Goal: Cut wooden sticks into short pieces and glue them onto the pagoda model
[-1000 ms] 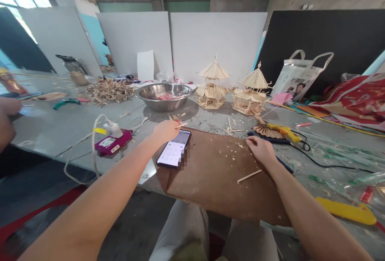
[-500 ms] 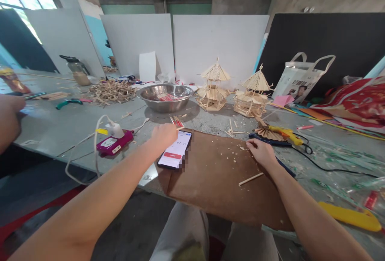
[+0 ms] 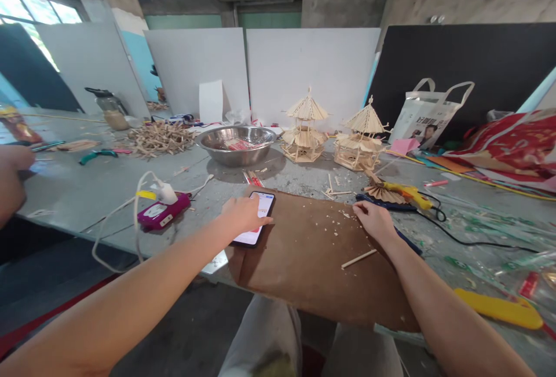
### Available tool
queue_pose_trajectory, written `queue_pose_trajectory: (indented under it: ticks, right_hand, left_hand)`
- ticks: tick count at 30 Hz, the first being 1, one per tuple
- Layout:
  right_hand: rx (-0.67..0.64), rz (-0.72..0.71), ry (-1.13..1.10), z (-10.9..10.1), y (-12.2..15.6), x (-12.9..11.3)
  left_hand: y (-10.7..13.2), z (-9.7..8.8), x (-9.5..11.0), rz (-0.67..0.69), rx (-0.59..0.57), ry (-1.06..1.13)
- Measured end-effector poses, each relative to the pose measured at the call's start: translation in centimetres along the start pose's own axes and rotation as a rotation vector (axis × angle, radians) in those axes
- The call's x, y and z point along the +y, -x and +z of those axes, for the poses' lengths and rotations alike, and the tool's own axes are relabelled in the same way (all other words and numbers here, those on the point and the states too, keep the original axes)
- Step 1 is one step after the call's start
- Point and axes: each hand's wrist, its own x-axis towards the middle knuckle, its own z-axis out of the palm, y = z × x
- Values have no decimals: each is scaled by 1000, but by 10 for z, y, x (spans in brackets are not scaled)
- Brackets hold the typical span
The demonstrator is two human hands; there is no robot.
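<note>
My left hand (image 3: 244, 213) lies across the smartphone (image 3: 249, 238), its thumb stretched toward the right edge and covering much of the lit screen. The phone rests on the left part of a brown board (image 3: 304, 267). At the board's upper right, my right hand (image 3: 374, 219) rests with fingers curled; whether anything is in them is hidden. Wood crumbs lie just left of it, and a short wooden stick (image 3: 358, 259) lies below. Red-marked sticks (image 3: 252, 178) lie beyond the phone.
Two stick-built pavilion models (image 3: 304, 136) stand behind the board, beside a metal bowl (image 3: 237, 154). A yellow glue gun (image 3: 408, 194) and its cord lie right. A purple power strip (image 3: 164, 212) is left. Another person's hand (image 3: 15, 163) shows at the far left.
My left hand has moved from the phone's top edge down over its screen, with the thumb now spread to the right. My right hand stays in place. The view has shifted slightly.
</note>
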Motion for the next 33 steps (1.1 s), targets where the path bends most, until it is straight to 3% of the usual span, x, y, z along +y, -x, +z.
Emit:
queue_pose_trajectory:
  ticks: [7, 13, 19, 21, 23, 28, 33]
  right_hand:
    - [-12, -9, -12, 0, 0, 2]
    - [-20, -32, -25, 1, 0, 1]
    - [-164, -509, -67, 0, 10, -27]
    - [-217, -584, -54, -2, 15, -37]
    - [-251, -532, -6, -6, 19, -41]
    - [-333, -63, 206, -19, 21, -36]
    - [-434, 24, 211, -18, 21, -36]
  left_hand:
    - [-13, 7, -11, -9, -31, 10]
    - [-33, 6, -39, -50, -44, 21]
    - [-44, 7, -59, -76, -65, 12]
    - [-43, 7, -60, -79, -63, 13]
    - [-41, 8, -59, -93, -59, 19]
    - [-40, 9, -57, -125, -57, 29]
    - [-41, 11, -56, -148, -79, 29]
